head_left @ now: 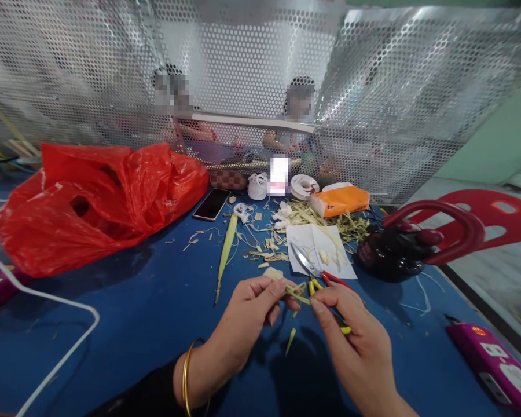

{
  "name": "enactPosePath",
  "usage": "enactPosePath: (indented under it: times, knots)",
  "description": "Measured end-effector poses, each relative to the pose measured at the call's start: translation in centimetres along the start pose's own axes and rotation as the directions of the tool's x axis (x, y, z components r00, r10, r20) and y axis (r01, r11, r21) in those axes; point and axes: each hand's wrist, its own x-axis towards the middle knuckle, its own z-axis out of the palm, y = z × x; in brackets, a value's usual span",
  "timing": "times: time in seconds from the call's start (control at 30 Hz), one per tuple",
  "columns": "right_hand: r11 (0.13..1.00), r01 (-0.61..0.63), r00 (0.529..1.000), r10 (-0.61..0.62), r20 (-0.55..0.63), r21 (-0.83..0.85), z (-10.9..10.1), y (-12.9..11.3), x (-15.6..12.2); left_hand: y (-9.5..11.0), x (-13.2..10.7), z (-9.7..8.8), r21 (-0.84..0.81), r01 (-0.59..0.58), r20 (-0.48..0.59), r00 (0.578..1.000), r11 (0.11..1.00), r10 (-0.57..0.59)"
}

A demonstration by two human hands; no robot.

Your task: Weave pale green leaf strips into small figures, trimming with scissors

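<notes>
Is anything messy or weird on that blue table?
Yes, it's a bit messy: dry, pale scraps lie scattered across the blue table instead of in one heap. The red-handled scissors lie askew, partly on the white paper. Nothing looks clearly broken.

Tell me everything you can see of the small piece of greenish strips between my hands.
The small piece is pale yellow-green and looks like dried leaf or straw. Narrow strips bend and cross in a loose tangle, with a small loop towards its upper right; whether it is knotted is too fine to tell. The left hand pinches its left end, and a strip slants down to the fingertips of the right hand. It is held above the blue table.
</notes>
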Motion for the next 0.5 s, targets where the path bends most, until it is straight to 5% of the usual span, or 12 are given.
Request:
enactPosePath:
  times: [0.2, 0.4, 0.5]
  knots:
    - [0.996, -0.087, 0.996, 0.086, -0.033, -0.024, 0.18, 0.52, -0.03, -0.32, -0.03, 0.27, 0.101, -0.001, -0.031, 1.0, 0.995, 0.004]
    - [1.0, 0.024, 0.993, -0.023, 0.115, -0.001, 0.23, 0.88, 0.27, -0.31, -0.1, 0.29, 0.084, -0.036, -0.019, 0.999, 0.996, 0.038]
    - [0.999, 0.033, 0.996, -0.033, 0.077, -0.005, 0.17, 0.85, 0.27, -0.47, -0.05, 0.14, 0.088, -0.042, -0.01, 0.999, 0.995, 0.043]
